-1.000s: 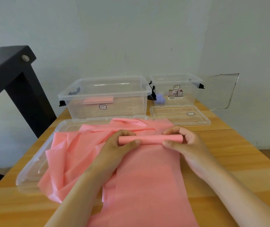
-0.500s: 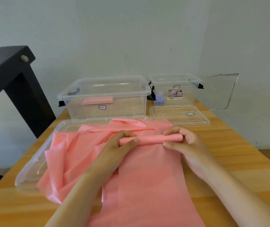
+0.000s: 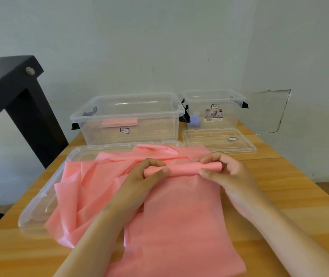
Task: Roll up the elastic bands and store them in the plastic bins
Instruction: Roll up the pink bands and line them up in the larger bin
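Left hand [image 3: 139, 182], right hand [image 3: 232, 176]: fingers [image 3: 211, 158] further round band roll [image 3: 181, 170]

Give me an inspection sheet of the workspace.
Surface: wooden table, bare at right.
Job's things: pink band partly rolled; loose pink bands heaped on the large lid; large bin holds one pink roll; small bin holds a purple item.
Clutter: small lid before the small bin.
Grippers: left hand and right hand each pinch an end of the band's rolled part.
Cables: nothing seen.
Surroundings: pale wall, black frame at left, clear panel at right.
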Demonstrator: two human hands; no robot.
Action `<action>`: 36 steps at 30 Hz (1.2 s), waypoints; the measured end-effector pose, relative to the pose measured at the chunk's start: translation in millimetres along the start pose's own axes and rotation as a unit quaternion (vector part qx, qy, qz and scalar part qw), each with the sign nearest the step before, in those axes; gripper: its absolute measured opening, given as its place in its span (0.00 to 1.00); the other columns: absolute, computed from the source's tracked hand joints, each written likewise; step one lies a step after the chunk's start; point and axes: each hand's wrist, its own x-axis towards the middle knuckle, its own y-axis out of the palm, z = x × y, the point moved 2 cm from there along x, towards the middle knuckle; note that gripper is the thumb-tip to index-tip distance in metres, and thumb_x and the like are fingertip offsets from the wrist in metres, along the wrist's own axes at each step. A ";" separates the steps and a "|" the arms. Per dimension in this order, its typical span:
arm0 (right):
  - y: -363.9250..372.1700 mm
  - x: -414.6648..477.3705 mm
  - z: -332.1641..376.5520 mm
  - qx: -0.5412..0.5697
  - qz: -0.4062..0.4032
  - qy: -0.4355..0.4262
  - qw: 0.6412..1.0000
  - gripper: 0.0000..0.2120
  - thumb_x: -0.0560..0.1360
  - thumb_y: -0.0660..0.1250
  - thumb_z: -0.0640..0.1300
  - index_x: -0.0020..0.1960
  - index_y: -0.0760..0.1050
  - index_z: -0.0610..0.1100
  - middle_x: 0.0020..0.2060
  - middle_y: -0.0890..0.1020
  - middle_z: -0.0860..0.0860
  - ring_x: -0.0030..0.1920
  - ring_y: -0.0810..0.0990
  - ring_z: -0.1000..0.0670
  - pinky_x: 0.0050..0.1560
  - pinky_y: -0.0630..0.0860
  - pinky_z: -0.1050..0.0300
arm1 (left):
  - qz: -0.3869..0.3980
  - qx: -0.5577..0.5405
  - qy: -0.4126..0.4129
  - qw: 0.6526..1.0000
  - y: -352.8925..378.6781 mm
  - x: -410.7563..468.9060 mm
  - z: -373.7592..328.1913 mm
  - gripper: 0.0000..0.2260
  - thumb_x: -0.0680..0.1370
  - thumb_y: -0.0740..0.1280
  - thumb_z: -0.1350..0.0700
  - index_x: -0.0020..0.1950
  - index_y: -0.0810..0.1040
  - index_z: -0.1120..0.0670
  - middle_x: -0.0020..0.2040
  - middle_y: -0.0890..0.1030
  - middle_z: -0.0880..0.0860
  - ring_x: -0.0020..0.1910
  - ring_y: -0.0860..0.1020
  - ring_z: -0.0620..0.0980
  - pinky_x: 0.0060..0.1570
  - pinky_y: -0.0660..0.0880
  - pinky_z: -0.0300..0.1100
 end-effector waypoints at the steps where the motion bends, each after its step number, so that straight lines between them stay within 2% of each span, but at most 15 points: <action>1: 0.0 -0.1 0.1 0.005 0.004 0.006 1.000 0.09 0.70 0.73 0.35 0.45 0.80 0.47 0.49 0.85 0.52 0.49 0.82 0.53 0.47 0.74 0.63 | -0.009 0.004 0.005 1.000 -0.7 0.5 -0.4 0.15 0.64 0.75 0.42 0.48 0.79 0.45 0.50 0.80 0.55 0.41 0.78 0.52 0.41 0.75 0.48; 3: 1.3 -0.6 0.0 0.028 0.016 0.030 0.999 0.07 0.70 0.73 0.39 0.46 0.81 0.49 0.44 0.84 0.53 0.44 0.81 0.55 0.40 0.73 0.66 | -0.025 -0.008 0.019 0.999 -1.7 1.0 -1.7 0.10 0.69 0.76 0.51 0.47 0.78 0.45 0.46 0.80 0.54 0.40 0.78 0.52 0.39 0.76 0.46; 5: 1.3 -0.4 -1.8 0.019 0.011 0.043 0.999 0.04 0.71 0.73 0.44 0.45 0.81 0.50 0.39 0.83 0.56 0.41 0.79 0.58 0.38 0.70 0.66 | -0.026 -0.033 0.030 0.999 -3.1 1.4 -1.9 0.13 0.69 0.78 0.56 0.47 0.78 0.46 0.42 0.80 0.53 0.38 0.77 0.51 0.39 0.75 0.45; 8: 0.2 0.4 -3.3 -0.021 -0.013 0.023 0.999 0.04 0.71 0.73 0.42 0.41 0.82 0.51 0.39 0.83 0.58 0.44 0.79 0.57 0.45 0.70 0.62 | -0.011 -0.048 0.037 0.998 -3.5 2.1 -0.8 0.18 0.60 0.78 0.50 0.47 0.78 0.46 0.43 0.80 0.50 0.41 0.78 0.49 0.43 0.74 0.46; 11: 0.1 -0.7 -0.5 -0.010 -0.011 0.004 1.000 0.09 0.70 0.73 0.35 0.40 0.80 0.49 0.48 0.85 0.55 0.52 0.81 0.53 0.52 0.73 0.59 | 0.003 -0.023 0.023 0.999 -0.4 0.0 -0.6 0.16 0.63 0.76 0.45 0.47 0.78 0.48 0.44 0.80 0.50 0.44 0.77 0.49 0.45 0.73 0.48; 15: -1.7 0.4 -0.2 0.006 -0.008 -0.007 1.000 0.11 0.69 0.73 0.33 0.41 0.80 0.49 0.49 0.85 0.52 0.53 0.82 0.51 0.52 0.74 0.58 | -0.015 0.015 0.021 1.000 -0.4 -1.4 -2.6 0.08 0.72 0.73 0.46 0.44 0.78 0.47 0.39 0.77 0.48 0.34 0.74 0.46 0.30 0.68 0.40; 18: 0.0 0.3 -2.5 0.025 0.008 0.024 0.999 0.09 0.69 0.74 0.38 0.44 0.82 0.51 0.43 0.84 0.54 0.45 0.81 0.53 0.43 0.73 0.63 | -0.037 0.018 0.050 0.998 -1.1 -1.8 -3.8 0.04 0.75 0.71 0.54 0.45 0.77 0.48 0.33 0.74 0.47 0.25 0.70 0.44 0.21 0.63 0.34; 20: 0.8 0.7 -3.2 0.030 0.014 0.038 0.999 0.08 0.66 0.75 0.45 0.44 0.83 0.51 0.42 0.83 0.53 0.46 0.81 0.53 0.45 0.73 0.62 | -0.041 0.012 0.070 0.997 -2.0 -0.9 -4.0 0.07 0.73 0.74 0.55 0.45 0.77 0.48 0.33 0.74 0.46 0.27 0.70 0.45 0.25 0.65 0.36; 23: -0.1 1.3 -2.2 0.035 0.004 0.037 0.999 0.09 0.62 0.75 0.48 0.43 0.83 0.49 0.43 0.84 0.52 0.47 0.81 0.52 0.48 0.74 0.59 | -0.016 -0.011 0.074 0.997 -2.7 0.1 -3.6 0.13 0.65 0.76 0.51 0.46 0.77 0.47 0.41 0.78 0.51 0.40 0.75 0.50 0.41 0.70 0.46; 24: -0.8 1.4 -2.2 0.033 0.001 0.036 0.999 0.08 0.63 0.75 0.46 0.42 0.83 0.49 0.42 0.84 0.52 0.46 0.81 0.52 0.48 0.74 0.59 | -0.008 -0.011 0.060 0.998 -2.4 -0.3 -2.8 0.14 0.64 0.75 0.49 0.47 0.77 0.46 0.42 0.78 0.52 0.41 0.75 0.51 0.42 0.70 0.47; 27: -1.1 0.0 0.2 0.020 0.006 0.022 1.000 0.09 0.69 0.74 0.37 0.41 0.83 0.52 0.42 0.84 0.53 0.46 0.82 0.54 0.48 0.75 0.60 | -0.008 0.017 0.007 1.000 -0.6 -0.9 -1.5 0.15 0.65 0.73 0.41 0.48 0.78 0.44 0.47 0.78 0.52 0.37 0.76 0.49 0.32 0.70 0.39; 29: -1.3 -0.1 0.1 0.013 0.012 0.016 1.000 0.11 0.70 0.73 0.35 0.41 0.83 0.52 0.42 0.84 0.53 0.46 0.81 0.54 0.48 0.74 0.61 | -0.015 0.031 0.009 0.999 -0.7 -0.1 -1.5 0.17 0.63 0.72 0.38 0.47 0.79 0.44 0.49 0.78 0.53 0.38 0.76 0.49 0.33 0.71 0.41; 32: -0.2 -0.5 -0.5 0.026 0.027 0.035 0.999 0.08 0.68 0.74 0.39 0.42 0.82 0.52 0.43 0.83 0.53 0.46 0.80 0.53 0.46 0.72 0.61 | -0.030 0.028 0.041 0.998 -1.4 -0.7 -5.0 0.17 0.59 0.74 0.40 0.45 0.79 0.44 0.46 0.80 0.52 0.40 0.78 0.51 0.40 0.75 0.47; 34: 0.3 -0.3 -1.6 0.032 0.034 0.053 0.998 0.07 0.64 0.75 0.45 0.42 0.83 0.52 0.43 0.83 0.54 0.47 0.80 0.52 0.48 0.72 0.58 | -0.032 0.016 0.056 0.998 -2.6 -0.6 -6.5 0.17 0.58 0.76 0.43 0.44 0.78 0.44 0.43 0.81 0.50 0.40 0.77 0.50 0.43 0.74 0.49; 36: 0.5 0.0 -2.1 0.023 0.026 0.052 0.998 0.07 0.63 0.75 0.47 0.41 0.83 0.52 0.43 0.84 0.55 0.48 0.81 0.53 0.49 0.72 0.59 | -0.031 -0.005 0.065 0.997 -3.3 0.1 -6.5 0.18 0.58 0.77 0.47 0.44 0.78 0.46 0.44 0.81 0.50 0.42 0.77 0.50 0.46 0.74 0.49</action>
